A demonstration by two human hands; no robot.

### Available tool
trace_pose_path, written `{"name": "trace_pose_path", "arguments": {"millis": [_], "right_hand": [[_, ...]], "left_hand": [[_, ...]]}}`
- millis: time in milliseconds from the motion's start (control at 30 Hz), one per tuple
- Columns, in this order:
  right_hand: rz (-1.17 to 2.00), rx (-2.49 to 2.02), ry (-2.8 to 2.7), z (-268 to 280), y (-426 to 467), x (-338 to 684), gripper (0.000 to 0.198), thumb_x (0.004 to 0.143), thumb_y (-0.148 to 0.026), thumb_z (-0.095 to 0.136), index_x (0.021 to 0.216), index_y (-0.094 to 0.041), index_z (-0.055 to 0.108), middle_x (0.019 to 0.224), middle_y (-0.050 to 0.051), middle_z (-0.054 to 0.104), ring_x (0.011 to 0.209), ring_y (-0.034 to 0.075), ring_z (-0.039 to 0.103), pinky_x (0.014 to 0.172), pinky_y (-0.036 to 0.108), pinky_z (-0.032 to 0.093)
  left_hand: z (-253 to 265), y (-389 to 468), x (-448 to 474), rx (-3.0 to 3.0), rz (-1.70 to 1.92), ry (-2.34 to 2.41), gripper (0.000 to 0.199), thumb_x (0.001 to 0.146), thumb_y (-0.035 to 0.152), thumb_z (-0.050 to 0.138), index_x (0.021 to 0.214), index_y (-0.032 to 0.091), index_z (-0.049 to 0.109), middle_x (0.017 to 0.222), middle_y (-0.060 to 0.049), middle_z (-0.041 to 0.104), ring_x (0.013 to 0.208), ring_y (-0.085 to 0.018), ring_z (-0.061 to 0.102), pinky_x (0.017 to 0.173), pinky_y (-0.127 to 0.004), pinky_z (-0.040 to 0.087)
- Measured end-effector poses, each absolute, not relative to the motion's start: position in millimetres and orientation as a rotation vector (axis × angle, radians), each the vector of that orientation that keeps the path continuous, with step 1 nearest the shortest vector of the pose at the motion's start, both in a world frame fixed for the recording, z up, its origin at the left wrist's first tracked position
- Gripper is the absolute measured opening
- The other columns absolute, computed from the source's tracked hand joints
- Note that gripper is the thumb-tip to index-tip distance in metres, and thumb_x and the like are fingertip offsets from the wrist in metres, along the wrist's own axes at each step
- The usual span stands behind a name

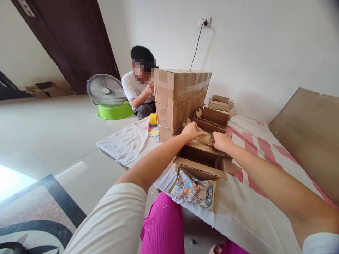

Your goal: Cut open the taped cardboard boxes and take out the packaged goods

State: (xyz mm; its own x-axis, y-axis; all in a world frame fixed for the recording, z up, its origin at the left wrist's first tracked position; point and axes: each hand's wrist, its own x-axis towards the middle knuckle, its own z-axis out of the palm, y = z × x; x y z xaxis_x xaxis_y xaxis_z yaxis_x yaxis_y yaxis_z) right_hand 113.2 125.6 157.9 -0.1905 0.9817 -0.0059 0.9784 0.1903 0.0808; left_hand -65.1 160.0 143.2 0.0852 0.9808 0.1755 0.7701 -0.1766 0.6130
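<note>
My left hand (191, 132) pinches the near left side of a tan, shiny packet (204, 138), thumb toward the right. At the packet's right end my right hand (221, 142) has its fingers closed on the edge. The packet lies over the far side of an open cardboard box (200, 168), whose flaps stand out. What is inside that box is in dark shadow. In front of the box, a printed packet (194, 188) with colourful cartoon figures leans at the table's front edge.
Taped cartons (182, 91) are stacked at the left, beside more open boxes (213, 118). A yellow tape roll (153, 119) sits on the cloth-covered table (254, 211). Another person (135, 88) crouches behind the stack, near a fan (106, 91). A cardboard sheet (307, 137) stands at right.
</note>
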Motion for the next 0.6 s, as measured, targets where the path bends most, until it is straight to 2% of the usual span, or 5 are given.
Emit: {"name": "trace_pose_path", "arguments": {"millis": [67,167,300,467,600], "right_hand": [[0.095,1.953,2.382,158,125,114,0.040,0.082,-0.034,0.067,0.114,-0.015,0.055,0.120,0.017,0.065,0.108,0.030,0.064,0.082,0.036,0.048],[0.087,1.944,2.389,158,124,117,0.040,0.083,-0.034,0.066,0.116,-0.016,0.055,0.122,0.017,0.064,0.109,0.030,0.063,0.084,0.036,0.047],[0.057,1.937,2.406,158,125,121,0.039,0.082,-0.034,0.067,0.115,-0.017,0.055,0.121,0.015,0.065,0.108,0.029,0.064,0.085,0.036,0.047],[0.034,1.927,2.426,159,126,122,0.037,0.082,-0.034,0.068,0.113,-0.017,0.057,0.118,0.015,0.066,0.106,0.028,0.065,0.083,0.034,0.047],[0.019,1.933,2.420,159,128,122,0.038,0.081,-0.035,0.069,0.112,-0.016,0.057,0.118,0.016,0.066,0.106,0.029,0.065,0.082,0.034,0.047]], "left_hand": [[144,160,-60,2.085,0.764,1.762,0.032,0.075,0.040,0.070,0.096,0.018,0.062,0.114,-0.010,0.064,0.105,-0.022,0.062,0.093,-0.031,0.048],[144,164,-63,2.012,0.746,1.818,0.011,0.079,0.024,0.062,0.085,0.017,0.066,0.106,-0.011,0.068,0.103,-0.023,0.064,0.092,-0.030,0.049],[139,168,-79,1.860,0.743,1.876,0.009,0.076,0.020,0.061,0.081,0.017,0.067,0.094,-0.010,0.071,0.097,-0.025,0.066,0.085,-0.030,0.051],[132,169,-82,1.666,0.859,1.851,0.009,0.073,0.017,0.061,0.080,0.017,0.066,0.095,-0.010,0.071,0.100,-0.026,0.064,0.083,-0.031,0.050],[126,171,-84,1.438,0.987,1.715,0.006,0.067,0.011,0.062,0.067,0.016,0.059,0.083,-0.009,0.068,0.086,-0.023,0.064,0.070,-0.028,0.048]]}}
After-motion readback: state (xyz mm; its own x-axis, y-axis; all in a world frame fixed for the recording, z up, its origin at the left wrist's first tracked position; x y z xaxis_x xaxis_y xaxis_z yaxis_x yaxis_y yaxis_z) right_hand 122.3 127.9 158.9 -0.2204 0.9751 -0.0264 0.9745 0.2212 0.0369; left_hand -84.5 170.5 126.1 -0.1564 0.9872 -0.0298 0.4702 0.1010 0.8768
